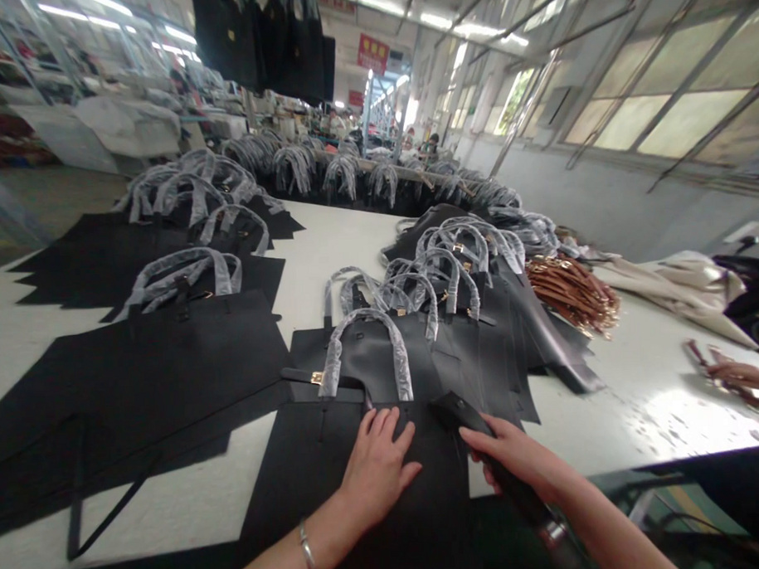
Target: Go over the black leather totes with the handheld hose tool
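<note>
Our L hand (378,470) lies flat and open, fingers spread, on the black leather tote (320,461) nearest us, its plastic-wrapped handles (363,351) pointing away from us. R hand (516,454) grips a black handheld tool (464,414) just over the tote's R edge. More black bag panels (140,384) lie on the white table (608,409) both sides, brown straps (572,294) heaped R, & a co-worker's hand (737,376) at far R.
</note>
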A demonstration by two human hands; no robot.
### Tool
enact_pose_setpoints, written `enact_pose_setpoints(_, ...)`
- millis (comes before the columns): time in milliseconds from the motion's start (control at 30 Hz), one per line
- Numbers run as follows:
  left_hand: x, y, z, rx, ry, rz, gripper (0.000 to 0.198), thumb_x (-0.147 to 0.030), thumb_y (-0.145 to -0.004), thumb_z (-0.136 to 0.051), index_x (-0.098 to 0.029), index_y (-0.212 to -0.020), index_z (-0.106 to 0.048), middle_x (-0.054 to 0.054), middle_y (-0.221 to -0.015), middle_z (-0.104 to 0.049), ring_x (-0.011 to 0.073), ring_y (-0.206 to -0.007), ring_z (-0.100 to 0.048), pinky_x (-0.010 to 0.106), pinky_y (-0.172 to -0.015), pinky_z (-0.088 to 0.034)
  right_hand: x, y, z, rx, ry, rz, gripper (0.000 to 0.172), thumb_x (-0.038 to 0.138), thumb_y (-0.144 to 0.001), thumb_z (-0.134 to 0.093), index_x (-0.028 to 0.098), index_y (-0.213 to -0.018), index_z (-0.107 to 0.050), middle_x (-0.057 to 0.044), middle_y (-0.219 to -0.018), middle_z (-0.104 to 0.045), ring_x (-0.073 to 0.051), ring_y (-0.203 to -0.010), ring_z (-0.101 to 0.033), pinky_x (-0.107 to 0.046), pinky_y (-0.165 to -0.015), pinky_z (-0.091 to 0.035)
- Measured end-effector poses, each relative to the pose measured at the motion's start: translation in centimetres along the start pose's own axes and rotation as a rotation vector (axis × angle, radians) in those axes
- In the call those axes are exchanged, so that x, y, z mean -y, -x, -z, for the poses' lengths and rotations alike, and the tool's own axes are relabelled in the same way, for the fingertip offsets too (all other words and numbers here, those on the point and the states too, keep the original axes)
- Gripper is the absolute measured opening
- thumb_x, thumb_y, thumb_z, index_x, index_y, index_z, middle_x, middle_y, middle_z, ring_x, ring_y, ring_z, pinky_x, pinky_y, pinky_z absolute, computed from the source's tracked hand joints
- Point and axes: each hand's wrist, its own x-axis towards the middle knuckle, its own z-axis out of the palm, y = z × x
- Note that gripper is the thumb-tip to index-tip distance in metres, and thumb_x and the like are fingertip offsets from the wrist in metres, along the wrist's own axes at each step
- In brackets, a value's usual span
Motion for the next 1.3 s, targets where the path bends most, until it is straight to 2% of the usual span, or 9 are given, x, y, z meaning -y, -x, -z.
enact_pose_setpoints(100,0.2,0.1,-0.1,-0.043,-0.01,-0.006,0.053,-0.042,-0.081,-0.069,-0.028,-0.129,-0.053,0.01,-0.138,-0.049,0.0304,-0.128,-0.043,0.053,-0.111,-0.029,1.6,-0.8,0.4,-0.141,0.027,0.078,0.031,0.05,-0.082,-0.059,0.022,-0.085,-0.047,0.007,-0.063,-0.051,-0.008,-0.042,-0.052,-0.02,-0.039,-0.044)
enact_pose_setpoints(167,0.3,0.2,-0.2,-0.07,0.011,-0.008,0.053,-0.041,-0.08,-0.07,-0.027,-0.128,-0.053,0.009,-0.137,-0.05,0.0301,-0.127,-0.043,0.053,-0.111,-0.03,1.9,-0.3,0.9,-0.202,0.057,0.116,0.031,0.051,-0.083,-0.058,0.022,-0.086,-0.047,0.007,-0.064,-0.052,-0.009,-0.044,-0.053,-0.021,-0.041,-0.045)
enact_pose_setpoints(300,0.5,0.5,0.3,-0.139,0.114,-0.004,0.045,-0.031,-0.078,-0.071,-0.02,-0.119,-0.056,0.01,-0.126,-0.055,0.029,-0.12,-0.047,0.05,-0.108,-0.035,1.0,2.4,1.3,-0.083,0.136,0.041,0.035,0.053,-0.083,-0.057,0.021,-0.095,-0.051,0.006,-0.064,-0.053,-0.009,-0.043,-0.054,-0.021,-0.04,-0.043)
enact_pose_setpoints(400,0.3,1.3,1.0,-0.179,0.132,0.05,0.027,-0.025,-0.08,-0.068,-0.019,-0.105,-0.058,0.008,-0.113,-0.058,0.027,-0.107,-0.052,0.048,-0.097,-0.042,0.0,4.4,0.3,0.034,0.158,-0.016,0.045,0.05,-0.082,-0.059,0.02,-0.115,-0.051,0.006,-0.066,-0.053,-0.01,-0.043,-0.055,-0.02,-0.04,-0.044)
enact_pose_setpoints(500,-0.1,2.4,1.5,-0.168,0.085,0.128,0.021,-0.026,-0.08,-0.068,-0.02,-0.098,-0.059,0.006,-0.103,-0.058,0.0258,-0.096,-0.053,0.045,-0.086,-0.044,-0.3,5.2,-1.2,0.119,0.176,-0.027,0.055,0.047,-0.083,-0.059,0.021,-0.13,-0.046,0.005,-0.069,-0.055,-0.01,-0.046,-0.057,-0.02,-0.042,-0.046)
enact_pose_setpoints(700,0.1,3.9,1.0,-0.167,0.041,0.126,0.018,-0.025,-0.077,-0.074,-0.019,-0.08,-0.057,0.004,-0.089,-0.058,0.0234,-0.087,-0.052,0.038,-0.075,-0.042,0.3,3.5,-2.8,0.221,0.275,0.003,0.05,0.039,-0.085,-0.057,0.022,-0.131,-0.049,0.004,-0.067,-0.059,-0.01,-0.045,-0.057,-0.018,-0.04,-0.044)
enact_pose_setpoints(933,0.4,3.9,0.7,-0.156,0.009,0.124,0.021,-0.032,-0.078,-0.074,-0.02,-0.076,-0.057,0.002,-0.085,-0.059,0.0233,-0.087,-0.053,0.038,-0.074,-0.042,1.0,1.2,-3.8,0.282,0.276,0.011,0.035,0.042,-0.086,-0.055,0.021,-0.114,-0.056,0.004,-0.069,-0.056,-0.009,-0.045,-0.058,-0.017,-0.038,-0.044)
enact_pose_setpoints(1200,0.2,4.1,0.7,-0.163,0.049,0.125,0.017,-0.027,-0.076,-0.075,-0.019,-0.078,-0.059,0.004,-0.088,-0.064,0.0252,-0.093,-0.056,0.041,-0.078,-0.049,0.2,2.5,-3.3,0.29,0.296,-0.031,0.039,0.039,-0.086,-0.054,0.022,-0.121,-0.054,0.004,-0.068,-0.059,-0.01,-0.044,-0.058,-0.017,-0.038,-0.044)
enact_pose_setpoints(1300,0.5,4.7,0.7,-0.174,0.049,0.104,0.014,-0.022,-0.077,-0.073,-0.019,-0.087,-0.063,0.005,-0.099,-0.067,0.0258,-0.098,-0.058,0.042,-0.083,-0.053,1.0,1.7,-4.2,0.23,0.3,0.049,0.047,0.04,-0.085,-0.056,0.021,-0.128,-0.051,0.003,-0.068,-0.06,-0.01,-0.044,-0.057,-0.018,-0.038,-0.044)
